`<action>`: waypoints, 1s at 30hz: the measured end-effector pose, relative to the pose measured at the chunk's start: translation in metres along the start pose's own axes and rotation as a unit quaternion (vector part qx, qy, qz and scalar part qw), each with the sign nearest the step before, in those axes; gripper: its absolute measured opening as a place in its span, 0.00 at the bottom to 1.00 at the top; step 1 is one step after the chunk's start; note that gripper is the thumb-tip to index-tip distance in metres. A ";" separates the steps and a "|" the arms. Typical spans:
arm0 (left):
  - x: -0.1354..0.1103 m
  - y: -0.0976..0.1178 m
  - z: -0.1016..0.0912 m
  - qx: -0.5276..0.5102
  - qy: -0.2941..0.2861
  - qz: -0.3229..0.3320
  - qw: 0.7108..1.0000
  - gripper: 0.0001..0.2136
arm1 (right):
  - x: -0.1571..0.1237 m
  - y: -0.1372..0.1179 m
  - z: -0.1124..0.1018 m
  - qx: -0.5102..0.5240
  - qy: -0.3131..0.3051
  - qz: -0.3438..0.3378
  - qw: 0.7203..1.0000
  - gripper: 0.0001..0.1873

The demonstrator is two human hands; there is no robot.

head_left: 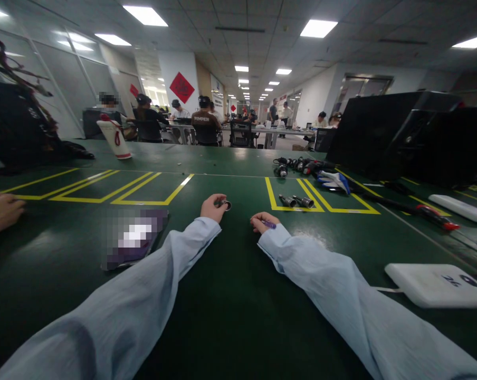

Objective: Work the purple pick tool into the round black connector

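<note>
My left hand [213,208] is closed around a small round metal socket bit [227,205], whose open ring end points toward my right hand. A purple pen [269,224] is held in my right hand [261,221], lying back along the palm toward the wrist. Both hands rest low over the green tabletop [222,295], a short gap apart. To the right of them, two more metal socket bits, a left one [288,200] and a right one [304,201], lie side by side across the front line of a yellow-taped box [270,195].
A dark phone [137,237] lies left of my left forearm. Another person's hand [3,214] is at the left edge. Tools [297,164], a blue-white glove [335,180], a red-handled tool [436,217] and a white device [440,285] are on the right. A paper cup [115,138] stands far left.
</note>
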State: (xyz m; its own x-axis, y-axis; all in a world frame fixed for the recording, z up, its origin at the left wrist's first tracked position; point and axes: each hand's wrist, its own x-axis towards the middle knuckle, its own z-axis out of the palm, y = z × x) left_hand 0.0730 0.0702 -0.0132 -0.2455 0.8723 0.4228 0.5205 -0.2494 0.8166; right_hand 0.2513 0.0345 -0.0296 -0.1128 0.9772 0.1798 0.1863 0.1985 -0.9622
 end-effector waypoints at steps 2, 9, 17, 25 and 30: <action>0.019 -0.007 0.005 0.033 -0.006 0.012 0.999 0.12 | 0.017 0.002 0.002 -0.006 0.004 -0.002 1.000 0.06; 0.063 -0.022 0.016 0.151 -0.033 0.029 0.988 0.13 | 0.060 0.014 0.005 -0.037 0.033 0.002 0.999 0.07; 0.069 -0.016 0.024 0.235 -0.113 0.091 0.961 0.15 | 0.067 0.019 0.007 -0.026 0.033 0.012 0.999 0.06; 0.042 -0.002 0.020 0.246 -0.138 0.158 0.946 0.13 | 0.055 0.003 0.002 0.047 0.015 0.021 0.999 0.08; 0.011 0.010 0.018 0.216 -0.158 0.200 0.942 0.08 | 0.036 -0.010 -0.006 0.197 -0.030 0.040 0.979 0.18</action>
State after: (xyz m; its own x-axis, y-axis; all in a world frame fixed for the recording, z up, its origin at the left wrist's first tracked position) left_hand 0.0901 0.0849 -0.0071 0.2612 0.8441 0.4683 0.8213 -0.4492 0.3516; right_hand 0.2518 0.0679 -0.0127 -0.1734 0.9798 0.1000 -0.1925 0.0658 -0.9791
